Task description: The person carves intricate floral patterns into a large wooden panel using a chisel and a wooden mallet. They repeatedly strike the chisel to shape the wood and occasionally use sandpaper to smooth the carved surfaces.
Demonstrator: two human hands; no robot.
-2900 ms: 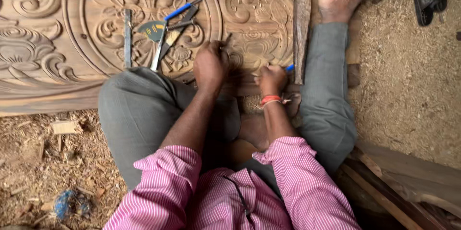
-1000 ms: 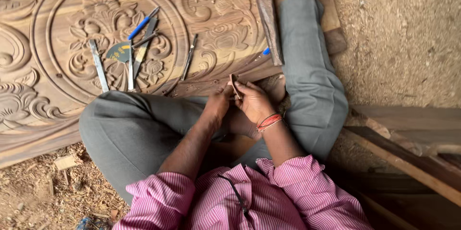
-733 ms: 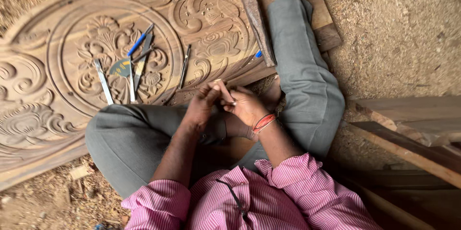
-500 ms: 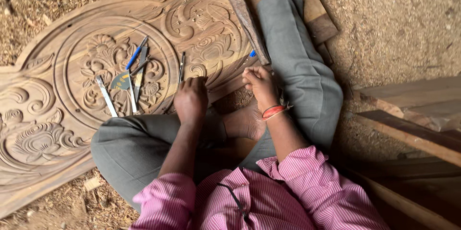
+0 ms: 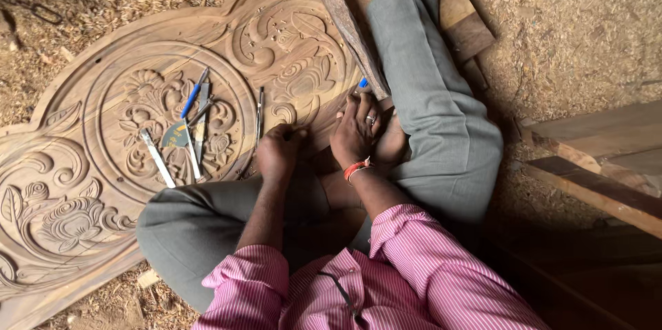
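Carved wooden panel (image 5: 89, 164) flat on the sawdust floor (image 5: 572, 40), across the seated person's lap.

Left hand (image 5: 278, 151) curled closed on the panel's near edge, beside a thin chisel (image 5: 259, 113); whether it grips anything cannot be told. Right hand (image 5: 355, 131) rests fingers spread, palm down, at the panel's right edge, near a blue-tipped tool (image 5: 362, 83) and a wooden mallet (image 5: 350, 32). More chisels (image 5: 189, 133) lie loose in the round central medallion, one with a blue handle (image 5: 192, 95). Planks (image 5: 607, 157) lie right of the person's knee.
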